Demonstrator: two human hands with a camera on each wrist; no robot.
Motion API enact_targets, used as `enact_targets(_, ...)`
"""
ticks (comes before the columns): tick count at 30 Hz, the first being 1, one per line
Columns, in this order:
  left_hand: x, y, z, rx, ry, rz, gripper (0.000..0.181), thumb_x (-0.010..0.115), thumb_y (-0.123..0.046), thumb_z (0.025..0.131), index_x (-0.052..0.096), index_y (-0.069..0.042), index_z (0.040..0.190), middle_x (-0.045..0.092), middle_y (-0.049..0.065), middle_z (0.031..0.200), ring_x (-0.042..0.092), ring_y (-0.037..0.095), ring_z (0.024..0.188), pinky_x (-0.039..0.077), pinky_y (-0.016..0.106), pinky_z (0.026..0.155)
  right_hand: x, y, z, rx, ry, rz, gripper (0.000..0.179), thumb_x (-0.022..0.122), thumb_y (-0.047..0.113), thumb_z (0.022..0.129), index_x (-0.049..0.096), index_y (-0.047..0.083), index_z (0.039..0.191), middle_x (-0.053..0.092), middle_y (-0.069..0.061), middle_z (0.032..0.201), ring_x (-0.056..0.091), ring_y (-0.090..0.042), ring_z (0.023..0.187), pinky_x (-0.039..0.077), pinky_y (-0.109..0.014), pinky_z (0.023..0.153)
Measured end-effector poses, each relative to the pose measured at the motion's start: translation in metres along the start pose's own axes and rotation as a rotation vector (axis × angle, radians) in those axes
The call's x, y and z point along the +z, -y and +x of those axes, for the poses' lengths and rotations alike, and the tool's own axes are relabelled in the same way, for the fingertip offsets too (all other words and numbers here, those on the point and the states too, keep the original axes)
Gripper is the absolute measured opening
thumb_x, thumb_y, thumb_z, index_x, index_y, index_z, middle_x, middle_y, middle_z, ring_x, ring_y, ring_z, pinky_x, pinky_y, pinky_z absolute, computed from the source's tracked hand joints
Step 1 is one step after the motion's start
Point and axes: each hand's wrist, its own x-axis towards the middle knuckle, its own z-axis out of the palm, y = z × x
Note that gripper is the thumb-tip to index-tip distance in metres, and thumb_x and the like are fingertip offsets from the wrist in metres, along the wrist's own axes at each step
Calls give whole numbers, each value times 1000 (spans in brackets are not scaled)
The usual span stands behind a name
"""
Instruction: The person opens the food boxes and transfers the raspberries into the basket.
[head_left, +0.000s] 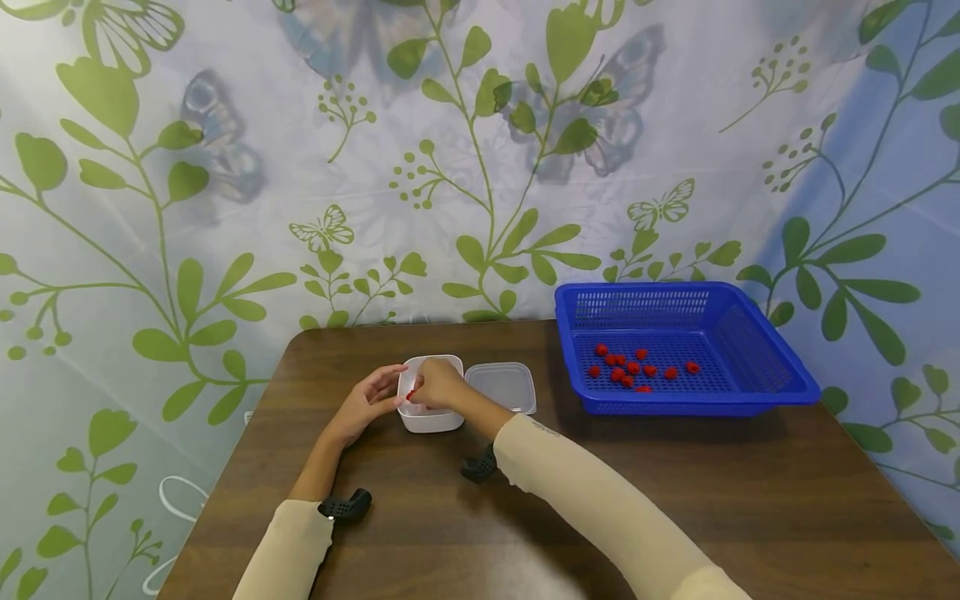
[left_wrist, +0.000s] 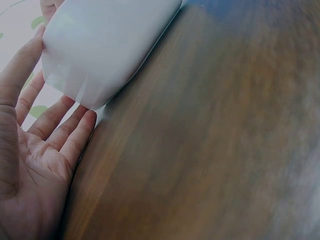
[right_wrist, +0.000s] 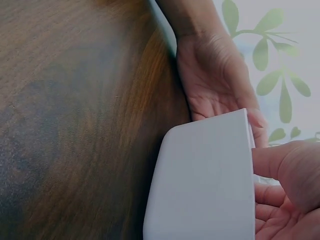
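Note:
In the head view, a white square container [head_left: 432, 422] stands on the table. My left hand [head_left: 365, 405] touches its left side; in the left wrist view that hand's nearly straight fingers [left_wrist: 77, 137] rest against the wall, with the thumb near the rim. My right hand [head_left: 441, 385] dips into the container from above, fingers curled. A small red berry-like piece [head_left: 410, 395] shows at its fingertips, seemingly pinched. The right wrist view has the right thumb [right_wrist: 270, 161] reaching over the rim, while its tip and the container's inside are hidden.
A translucent lid [head_left: 501, 385] lies right of the container. Further right, a blue plastic basket [head_left: 690, 406] holds several small red berry-like pieces [head_left: 633, 367]. All stand on a brown wooden table [head_left: 420, 517], with a leaf-patterned curtain [head_left: 480, 167] behind.

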Motion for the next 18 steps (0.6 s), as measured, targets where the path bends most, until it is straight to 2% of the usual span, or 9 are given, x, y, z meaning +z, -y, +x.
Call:
enact_targets(6,-1,2,0,3,-3,5,55,65,4,95,45,2,147,50,22,146,53,20,130,48,25,101,-6,-1,-6,-25,0,51,14,81,7,82,71,1,75,54,6,51,54,-3,42,43,-15,44)
enact_targets(13,1,0,-2,-10,-8,1,55,67,2,95,46,0,146,50,22,146,52,19,131,47,26,102,-14,0,-13,-37,-12,14,13,82,12,83,73,5,77,61,4,54,59,-4,45,47,-16,46)
enact_targets(18,1,-1,-1,-7,-10,3,56,67,1,95,47,-1,146,50,22,146,53,18,130,48,25,102,-20,2,-19,-32,-6,59,13,82,13,84,74,4,82,64,3,61,62,-6,48,49,-19,48)
